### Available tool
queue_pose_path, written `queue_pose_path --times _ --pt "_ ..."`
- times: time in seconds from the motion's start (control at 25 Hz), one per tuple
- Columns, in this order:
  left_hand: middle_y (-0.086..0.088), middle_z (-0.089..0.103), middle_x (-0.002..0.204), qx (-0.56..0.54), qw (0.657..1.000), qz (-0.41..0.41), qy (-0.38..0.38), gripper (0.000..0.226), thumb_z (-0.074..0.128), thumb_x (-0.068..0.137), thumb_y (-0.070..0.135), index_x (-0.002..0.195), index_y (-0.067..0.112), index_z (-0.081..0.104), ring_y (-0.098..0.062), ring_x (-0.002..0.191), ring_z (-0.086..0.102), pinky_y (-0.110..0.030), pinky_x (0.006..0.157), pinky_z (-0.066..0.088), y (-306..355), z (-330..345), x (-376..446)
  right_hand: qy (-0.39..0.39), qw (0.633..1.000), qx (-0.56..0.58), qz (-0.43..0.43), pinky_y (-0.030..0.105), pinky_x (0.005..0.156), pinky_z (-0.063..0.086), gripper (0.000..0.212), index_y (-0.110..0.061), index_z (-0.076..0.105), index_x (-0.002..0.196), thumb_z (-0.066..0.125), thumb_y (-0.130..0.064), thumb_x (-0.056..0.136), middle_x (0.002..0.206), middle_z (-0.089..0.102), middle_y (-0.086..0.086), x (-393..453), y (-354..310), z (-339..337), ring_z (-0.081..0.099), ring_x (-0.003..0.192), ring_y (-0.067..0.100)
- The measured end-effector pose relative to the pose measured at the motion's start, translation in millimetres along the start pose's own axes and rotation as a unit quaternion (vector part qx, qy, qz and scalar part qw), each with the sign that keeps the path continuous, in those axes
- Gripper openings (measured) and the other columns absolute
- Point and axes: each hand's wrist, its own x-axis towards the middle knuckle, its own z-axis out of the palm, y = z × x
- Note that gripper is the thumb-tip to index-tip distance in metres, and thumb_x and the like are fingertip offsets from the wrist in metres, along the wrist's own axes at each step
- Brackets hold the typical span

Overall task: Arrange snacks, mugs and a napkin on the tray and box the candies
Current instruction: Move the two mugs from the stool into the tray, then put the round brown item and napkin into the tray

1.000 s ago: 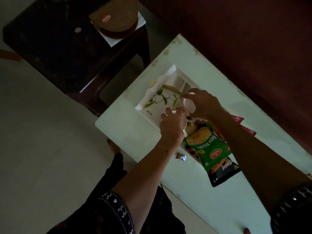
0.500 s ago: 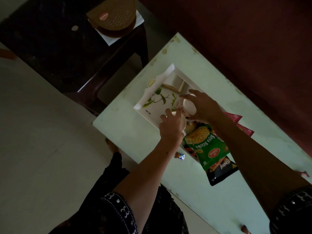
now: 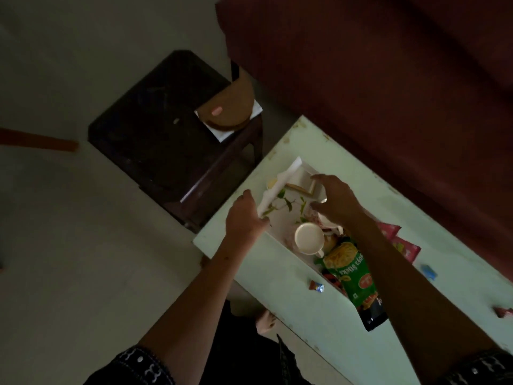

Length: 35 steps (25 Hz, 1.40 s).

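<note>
A white tray (image 3: pixel 281 225) with a green leaf print lies on the pale green table (image 3: pixel 313 315). A white napkin (image 3: pixel 277 187) is draped over the tray's far-left edge. One white mug (image 3: pixel 308 238) stands upright in the tray, free of both hands. A second mug (image 3: pixel 323 219) is mostly hidden under my right hand (image 3: pixel 336 202), which hovers over it with fingers spread. My left hand (image 3: pixel 244 215) is open at the tray's left rim, fingertips by the napkin's corner. A green Soya Sticks packet (image 3: pixel 349 272) and a black packet (image 3: pixel 372 315) lie on the tray's near end.
Wrapped candies (image 3: pixel 316 287) lie loose on the table, with a blue one (image 3: pixel 429 270) and a red one (image 3: pixel 503 311) further right. Pink sachets (image 3: pixel 406 249) sit behind my right arm. A brown round box (image 3: pixel 227 111) rests on a dark stool (image 3: pixel 161 134) to the left.
My left hand let go of the white mug, which now stands in the tray, and moved left to the tray's rim. My right hand opened and lifted. The view swung right.
</note>
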Motion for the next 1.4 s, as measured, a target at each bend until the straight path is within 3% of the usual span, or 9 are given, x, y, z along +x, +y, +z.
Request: queue_pose_path --times 0.2,0.32,0.4,0.6,0.72,0.84,1.12,1.28,1.4 --pt "-0.019 0.057 0.127 -0.031 0.998 0.012 0.052 0.058 0.068 0.077 0.023 0.127 0.002 0.047 -0.029 0.121 0.052 -0.037 0.102 0.042 -14 -81 45 0.066 0.973 0.208 0.073 0.007 0.072 0.042 0.043 -0.010 0.064 0.117 0.074 -0.021 0.077 0.119 0.064 0.010 36 -85 0 0.060 0.097 0.017" --pt "-0.018 0.059 0.124 -0.045 0.995 0.034 0.080 0.054 0.067 0.078 0.023 0.125 0.003 0.048 -0.030 0.117 0.055 -0.038 0.100 0.044 -13 -112 79 0.067 0.925 0.352 0.130 0.029 0.088 0.052 0.040 -0.009 0.068 0.112 0.075 -0.025 0.075 0.107 0.070 0.009 74 -131 6 0.065 0.095 0.018" --pt "-0.017 0.059 0.125 -0.050 0.994 0.046 0.084 0.053 0.066 0.079 0.021 0.126 0.004 0.048 -0.028 0.118 0.054 -0.037 0.100 0.042 -12 -123 98 0.060 0.879 0.440 0.173 0.037 0.088 0.054 0.039 -0.005 0.067 0.111 0.075 -0.021 0.076 0.094 0.070 0.011 98 -155 13 0.066 0.088 0.023" --pt "-0.011 0.060 0.120 -0.054 0.990 0.090 0.090 0.047 0.066 0.078 0.016 0.121 0.008 0.051 -0.024 0.114 0.055 -0.034 0.097 0.044 -14 -133 132 0.078 0.799 0.537 0.260 0.033 0.071 0.047 0.024 0.009 0.067 0.083 0.074 -0.013 0.076 0.069 0.058 0.012 149 -186 28 0.055 0.067 0.021" --pt "-0.008 0.060 0.118 -0.068 0.988 0.101 0.094 0.042 0.066 0.077 0.014 0.117 0.009 0.054 -0.023 0.110 0.057 -0.040 0.096 0.047 -16 -134 146 0.073 0.725 0.605 0.322 0.028 0.057 0.047 0.024 -0.005 0.054 0.064 0.073 -0.009 0.078 0.059 0.050 0.007 170 -192 27 0.049 0.047 0.013" --pt "-0.008 0.060 0.115 -0.071 0.987 0.103 0.103 0.035 0.065 0.079 0.014 0.112 0.010 0.056 -0.022 0.107 0.058 -0.036 0.094 0.048 -19 -135 156 0.058 0.679 0.643 0.349 0.023 0.052 0.046 0.019 -0.010 0.052 0.071 0.068 -0.011 0.083 0.066 0.056 0.005 181 -194 28 0.053 0.053 0.011" --pt "-0.010 0.055 0.125 0.013 0.983 0.156 0.099 0.047 0.060 0.083 0.011 0.126 0.008 0.044 -0.024 0.116 0.054 -0.035 0.097 0.046 -10 -136 172 0.089 0.666 0.676 0.303 0.019 0.048 0.051 0.007 -0.009 0.063 0.080 0.068 -0.005 0.081 0.070 0.066 0.005 181 -210 15 0.064 0.053 0.009" --pt "-0.010 0.051 0.135 0.125 0.967 0.186 0.123 0.047 0.056 0.087 0.021 0.130 0.008 0.041 -0.022 0.127 0.046 -0.036 0.105 0.037 4 -138 177 0.150 0.763 0.572 0.262 0.018 0.051 0.049 0.007 -0.019 0.069 0.073 0.073 -0.014 0.077 0.064 0.069 -0.003 173 -223 -1 0.065 0.055 0.006" --pt "-0.009 0.061 0.117 0.163 0.963 0.175 0.122 0.031 0.048 0.092 0.025 0.118 0.009 0.049 -0.024 0.104 0.060 -0.037 0.087 0.048 16 -139 172 0.199 0.821 0.479 0.239 0.012 0.054 0.046 0.004 -0.025 0.071 0.077 0.074 -0.022 0.075 0.066 0.067 -0.014 161 -226 -10 0.063 0.058 -0.001"
